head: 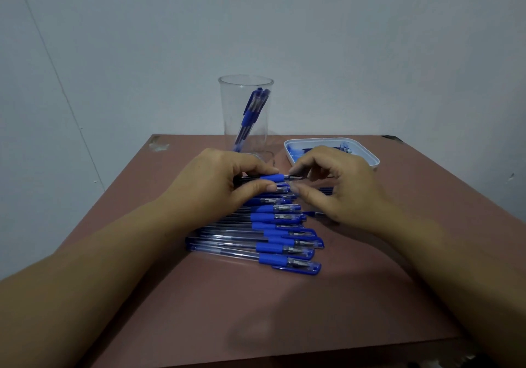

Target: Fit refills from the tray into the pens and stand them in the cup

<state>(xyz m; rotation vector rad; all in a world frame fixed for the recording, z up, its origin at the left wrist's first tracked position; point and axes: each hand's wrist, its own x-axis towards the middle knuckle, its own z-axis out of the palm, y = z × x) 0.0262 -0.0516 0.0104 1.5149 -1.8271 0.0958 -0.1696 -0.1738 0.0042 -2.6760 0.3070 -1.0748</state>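
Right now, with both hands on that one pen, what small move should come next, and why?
Probably the right hand should tighten the tip on the pen, since its fingers pinch that pen's point end while the left hand grips the barrel at the blue sleeve. Standing it in the cup would likely come after.

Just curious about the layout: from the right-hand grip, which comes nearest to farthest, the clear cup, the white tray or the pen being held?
1. held pen, at the right-hand grip's fingertips.
2. white tray, just behind it.
3. clear cup, farther back and left.
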